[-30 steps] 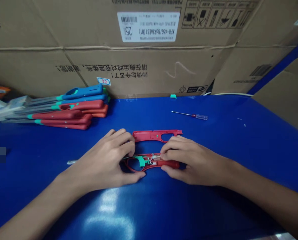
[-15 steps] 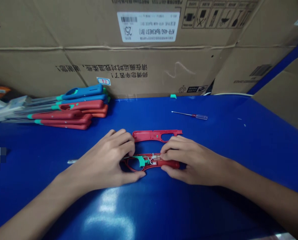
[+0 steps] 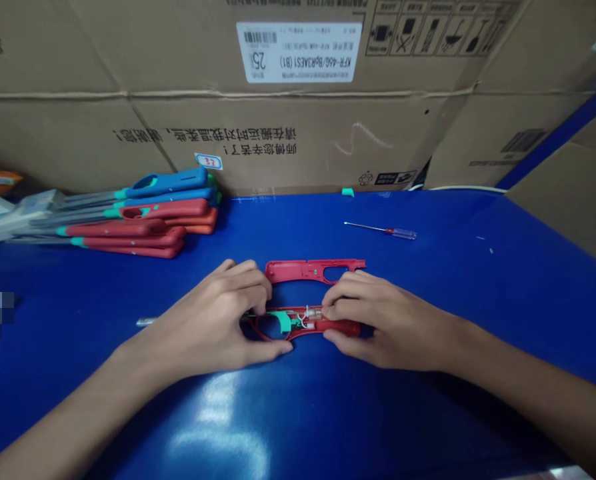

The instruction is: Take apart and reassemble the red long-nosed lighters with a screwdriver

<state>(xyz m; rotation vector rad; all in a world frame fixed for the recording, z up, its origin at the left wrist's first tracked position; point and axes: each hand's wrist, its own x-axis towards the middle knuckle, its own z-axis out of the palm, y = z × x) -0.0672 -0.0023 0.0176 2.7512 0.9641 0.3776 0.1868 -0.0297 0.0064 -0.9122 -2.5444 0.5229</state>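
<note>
left hand: arched palm-down, curled fingers and thumb gripping the front
right hand: thumb and fingertips pinching the rear
opened red lighter: on blue table, between both hands

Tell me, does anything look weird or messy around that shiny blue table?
A small green scrap lies alone by the brown cardboard wall, and tiny whitish specks look like stray litter on the shiny blue table. The cardboard's black printing is upside down, too. I see no spill.
</note>
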